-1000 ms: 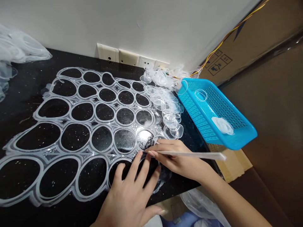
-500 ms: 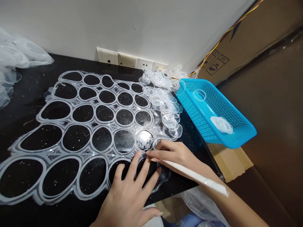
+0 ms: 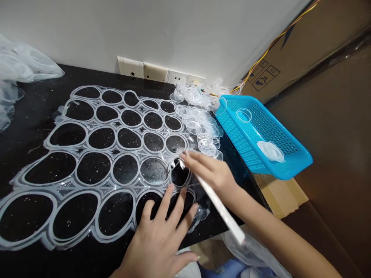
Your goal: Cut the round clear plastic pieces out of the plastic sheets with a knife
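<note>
A clear plastic sheet (image 3: 98, 151) with rows of round and oval holes lies flat on a black speckled countertop (image 3: 31, 116). My left hand (image 3: 162, 235) rests on its near edge, fingers spread, holding nothing. My right hand (image 3: 208, 173) grips a long white strip (image 3: 220, 208), and its fingertips touch the sheet at the rim of a hole (image 3: 179, 173). Beside that hole sits a loose heap of clear plastic discs (image 3: 199, 123). The strip slants down and away from my hand, over the counter's right edge.
A blue plastic basket (image 3: 237, 135) on the counter's right holds a clear ring (image 3: 243, 115) and a white bundle (image 3: 271, 151). Wall sockets (image 3: 156, 72) sit behind the counter. Clear plastic (image 3: 23, 61) lies at the far left; cardboard (image 3: 263, 77) stands right.
My right hand has shifted up the sheet, and the strip has swung from pointing right to slanting down. The shiny round patch in the hole by my fingers has gone dark.
</note>
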The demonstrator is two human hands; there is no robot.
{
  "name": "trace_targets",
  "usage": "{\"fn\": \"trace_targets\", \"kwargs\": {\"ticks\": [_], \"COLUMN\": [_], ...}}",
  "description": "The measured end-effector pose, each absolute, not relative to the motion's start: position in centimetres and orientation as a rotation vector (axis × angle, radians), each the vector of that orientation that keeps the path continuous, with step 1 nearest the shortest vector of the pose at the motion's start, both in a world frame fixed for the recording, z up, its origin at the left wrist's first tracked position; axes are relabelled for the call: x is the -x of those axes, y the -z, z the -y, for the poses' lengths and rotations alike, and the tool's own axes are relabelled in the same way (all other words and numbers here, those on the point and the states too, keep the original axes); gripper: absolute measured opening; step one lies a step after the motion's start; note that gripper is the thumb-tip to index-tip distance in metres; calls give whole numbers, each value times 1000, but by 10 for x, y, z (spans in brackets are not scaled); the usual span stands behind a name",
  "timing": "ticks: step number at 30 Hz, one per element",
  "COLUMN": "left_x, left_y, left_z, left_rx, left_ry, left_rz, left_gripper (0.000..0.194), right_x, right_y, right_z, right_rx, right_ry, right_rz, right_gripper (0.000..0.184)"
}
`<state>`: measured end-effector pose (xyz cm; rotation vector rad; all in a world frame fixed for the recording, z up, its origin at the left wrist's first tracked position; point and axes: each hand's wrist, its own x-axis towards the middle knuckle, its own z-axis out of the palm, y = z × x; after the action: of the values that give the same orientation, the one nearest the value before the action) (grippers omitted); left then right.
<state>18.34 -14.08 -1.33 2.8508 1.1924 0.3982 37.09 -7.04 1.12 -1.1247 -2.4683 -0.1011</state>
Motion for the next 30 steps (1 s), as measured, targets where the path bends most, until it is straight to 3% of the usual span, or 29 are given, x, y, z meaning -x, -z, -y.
{"fn": "trace_targets", "kwargs": {"ticks": [9, 11, 17, 21, 26, 30], "left_x": [-181, -180, -169, -146, -110, -82], "left_y": [12, 12, 14, 2, -35, -52], "left_z": [139, 139, 133, 117, 89, 69], "left_rx": [-2899, -2907, -2937, -3035, -3066, -3102], "left_ry": [-434, -433, -425, -429, -475, -612], "left_rz": [-1186, -1174, -1061, -858, -1107, -1074], "left_gripper": [59, 58, 57, 57, 41, 52], "right_x": [-396, -401, -402, -397, -392, -391], "right_y": [-46, -49, -42, -32, -31, -35], "right_z": [-4, -5, -1, -2, 1, 6], "right_rx": [1338, 1358, 1281, 1186, 1125, 1092], "right_ry": [125, -81, -1106, -1454, -1482, -1417], "right_rz": [1835, 1691, 1305, 1085, 1057, 1086], "right_gripper": [20, 22, 36, 42, 42, 41]}}
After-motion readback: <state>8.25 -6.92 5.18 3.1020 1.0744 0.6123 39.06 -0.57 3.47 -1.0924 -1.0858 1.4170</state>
